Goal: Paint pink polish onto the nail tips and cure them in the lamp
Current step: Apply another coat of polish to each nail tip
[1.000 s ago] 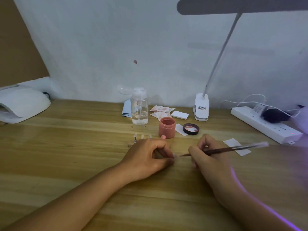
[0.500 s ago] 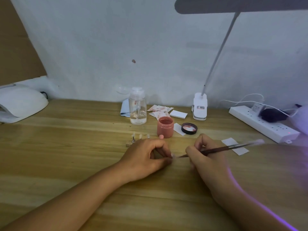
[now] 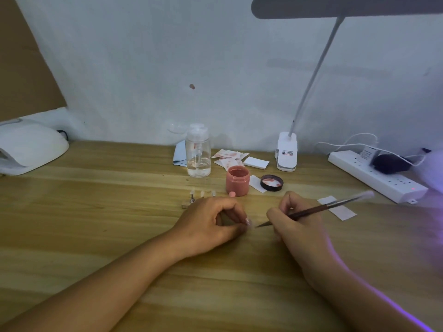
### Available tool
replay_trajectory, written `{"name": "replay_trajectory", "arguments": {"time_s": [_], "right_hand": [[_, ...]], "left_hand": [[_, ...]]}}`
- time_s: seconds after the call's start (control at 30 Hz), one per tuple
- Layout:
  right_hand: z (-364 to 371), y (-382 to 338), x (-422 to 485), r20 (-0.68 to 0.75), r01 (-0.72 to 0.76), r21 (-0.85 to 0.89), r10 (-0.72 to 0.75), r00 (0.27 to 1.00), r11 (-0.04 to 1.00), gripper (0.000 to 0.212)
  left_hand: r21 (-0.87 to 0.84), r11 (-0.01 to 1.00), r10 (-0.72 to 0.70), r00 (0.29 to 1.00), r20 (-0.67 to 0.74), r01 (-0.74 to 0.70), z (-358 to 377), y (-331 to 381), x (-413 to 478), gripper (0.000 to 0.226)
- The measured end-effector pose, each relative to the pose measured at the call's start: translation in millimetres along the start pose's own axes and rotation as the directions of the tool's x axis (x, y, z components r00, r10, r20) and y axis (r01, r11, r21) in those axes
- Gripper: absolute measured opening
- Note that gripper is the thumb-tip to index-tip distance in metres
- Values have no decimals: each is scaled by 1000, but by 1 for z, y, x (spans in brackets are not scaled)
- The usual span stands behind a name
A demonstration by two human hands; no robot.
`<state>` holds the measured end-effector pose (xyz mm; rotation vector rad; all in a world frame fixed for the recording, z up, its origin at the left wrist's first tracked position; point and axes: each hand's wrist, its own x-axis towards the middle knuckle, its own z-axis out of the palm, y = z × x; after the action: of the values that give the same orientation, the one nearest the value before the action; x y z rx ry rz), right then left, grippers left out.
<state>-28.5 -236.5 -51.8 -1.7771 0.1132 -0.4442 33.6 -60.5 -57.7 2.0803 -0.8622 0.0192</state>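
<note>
At table centre, left hand [image 3: 211, 224] rests on the wood of the table [image 3: 96, 212]. Fingers are curled in, and thumb and forefinger are pressed together on a small pale nail tip [image 3: 250, 224]. The nail tip is blurred, so its colour is not readable.

Right hand [image 3: 297, 231] is just to the right, heel down on the wood. Its fingers are closed narrow round a dark brush [image 3: 318, 208] in a pen grip. The brush is tilted. Its bristle end points left and down, very near the nail tip; I cannot tell whether they touch. The clear tail end points up and right, above a paper slip [image 3: 336, 207] lying flat.

Behind the hands:
- Pot [image 3: 237, 180] of pink polish, upright and open.
- Lid [image 3: 271, 183] lies inside-up near the pot's right side, apart from it, with pink smears inside.
- Pink tip [image 3: 231, 194] sits at the front foot of the pot; contact not clear.
- Stand [image 3: 191, 200] with a row of pale tips sits left of the pink tip, partly hidden by the left knuckles.
- Bottle [image 3: 198, 156], clear with clear liquid low in it, is upright behind the stand.
- Stained wipes [image 3: 230, 156] lie between the bottle and the desk lamp [image 3: 287, 152].

Curing lamp [image 3: 31, 147], white, sits at the far left edge of the table, well apart from both hands.

Power strip [image 3: 376, 176] lies at far right with a red light on and plugs in it. A violet glow runs along the right forearm.
</note>
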Motion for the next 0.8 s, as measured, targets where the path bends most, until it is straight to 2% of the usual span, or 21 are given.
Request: {"name": "replay_trajectory", "arguments": {"time_s": [0.1,0.2,0.37,0.5,0.63,0.73,0.8], "right_hand": [[-3,-3,-1,-35,-25,163,31,999,986,25],[-3,-6,-2,-32,-19,234,27,999,972,30],[1,-13,-7,42,43,214,-53,998,976,35],[1,-13,-8,57,2,221,-15,998,975,23],[-1,-12,-6,26,8,183,-13,1000,983,27],[-2,-16,-6,10,100,127,-102,995,987,22],[0,-20,-4,67,147,78,-152,986,986,12]], "left_hand": [[0,1000,0,1000,7,0,-1,1,0,18],[14,1000,1,1000,21,-1,-1,4,-1,21],[-19,1000,5,1000,31,-5,-3,5,-2,21],[13,1000,6,1000,23,-7,-2,6,-2,18],[30,1000,4,1000,-8,-3,-2,5,0,19],[56,998,21,1000,-8,-20,-3,4,0,23],[69,997,26,1000,-2,-26,-2,3,1,24]]}}
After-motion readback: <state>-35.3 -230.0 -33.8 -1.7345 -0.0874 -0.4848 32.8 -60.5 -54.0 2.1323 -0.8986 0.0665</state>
